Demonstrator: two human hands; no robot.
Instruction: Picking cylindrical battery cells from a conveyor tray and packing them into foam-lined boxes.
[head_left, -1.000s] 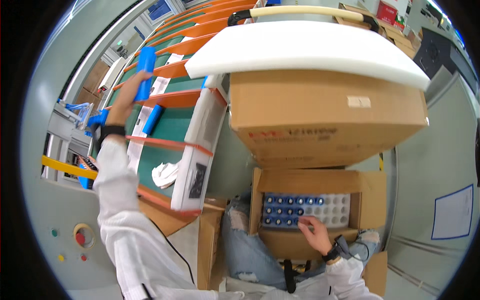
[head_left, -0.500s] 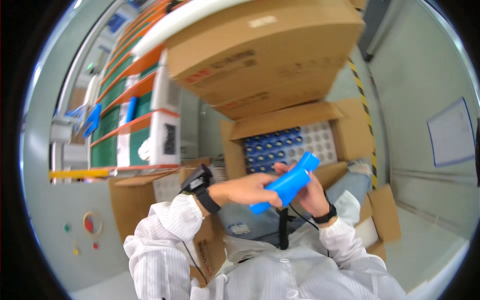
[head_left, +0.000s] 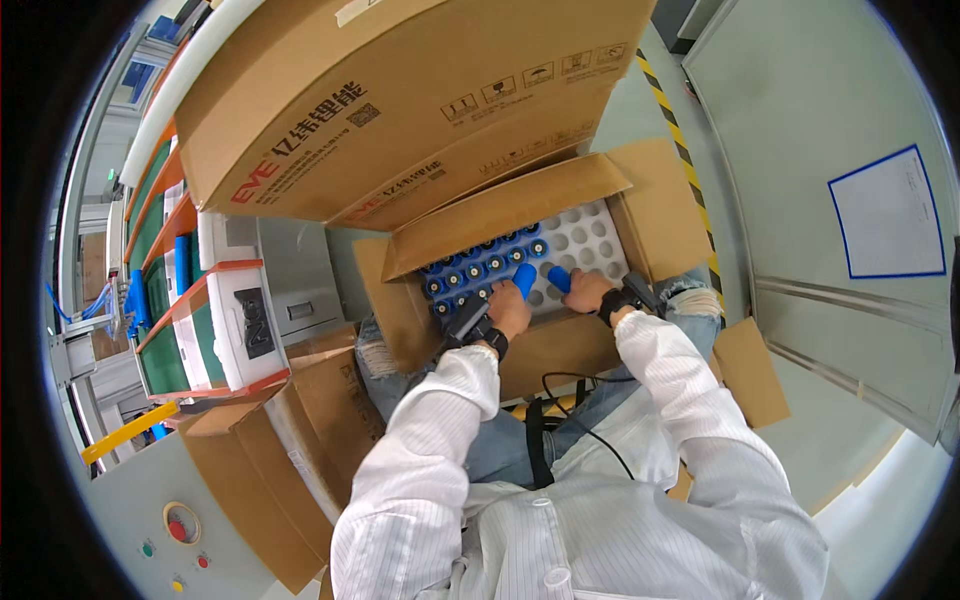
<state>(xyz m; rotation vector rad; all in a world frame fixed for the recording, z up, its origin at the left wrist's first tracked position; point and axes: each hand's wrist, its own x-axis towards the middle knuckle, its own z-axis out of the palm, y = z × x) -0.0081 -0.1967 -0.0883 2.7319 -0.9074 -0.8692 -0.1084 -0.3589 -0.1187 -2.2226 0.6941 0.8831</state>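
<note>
One blue cylinder is in the left hand, fingers curled round it; a second cylinder is pinched in the right hand. Half a second ago the hands were together, nearer the body; now they're apart, both cylinders at the white tray. Carrying looks done, placing likely under way; can't tell whether either end sits in a well. Tray lies inside an open carton, blue-topped cells left, bare wells right. Bigger carton behind, green belt left, striped floor tape right.
</note>
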